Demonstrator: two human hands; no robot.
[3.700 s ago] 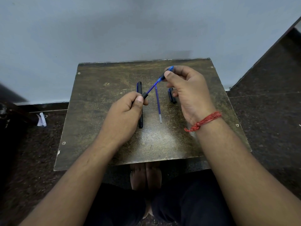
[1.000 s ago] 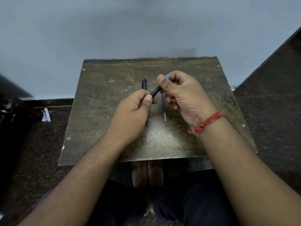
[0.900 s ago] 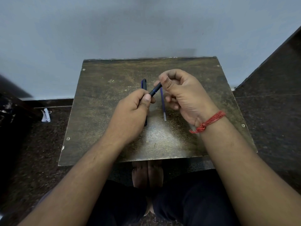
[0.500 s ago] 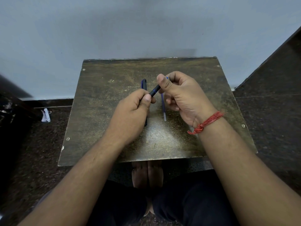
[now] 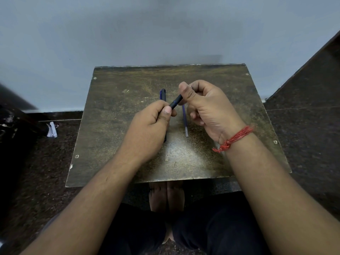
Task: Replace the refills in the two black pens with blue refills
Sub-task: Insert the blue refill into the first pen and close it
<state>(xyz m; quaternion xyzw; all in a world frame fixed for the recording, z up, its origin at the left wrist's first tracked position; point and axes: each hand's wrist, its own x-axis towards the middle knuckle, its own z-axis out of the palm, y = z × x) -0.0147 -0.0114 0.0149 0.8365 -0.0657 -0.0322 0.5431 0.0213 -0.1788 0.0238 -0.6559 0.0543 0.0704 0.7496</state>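
Note:
Both hands hold one black pen (image 5: 176, 102) above the middle of the small worn table (image 5: 117, 116). My left hand (image 5: 149, 131) grips its lower barrel. My right hand (image 5: 206, 105), with a red thread at the wrist, pinches its upper tip section between thumb and fingers. A second black pen (image 5: 163, 95) lies flat on the table, mostly hidden under my left hand. A loose blue refill (image 5: 185, 122) lies on the table between my two hands, its upper end hidden behind the right fingers. The pen cap seen earlier is hidden behind my right hand.
The table stands against a pale wall (image 5: 165, 30). Dark speckled floor surrounds it, with a white scrap of paper (image 5: 52, 129) at the left. My bare feet (image 5: 166, 197) show under the table's near edge.
The blue refill that stuck far out of the pen is now inside the barrel. The right hand has moved down to the pen's tip section and its thumb keeps shifting on it.

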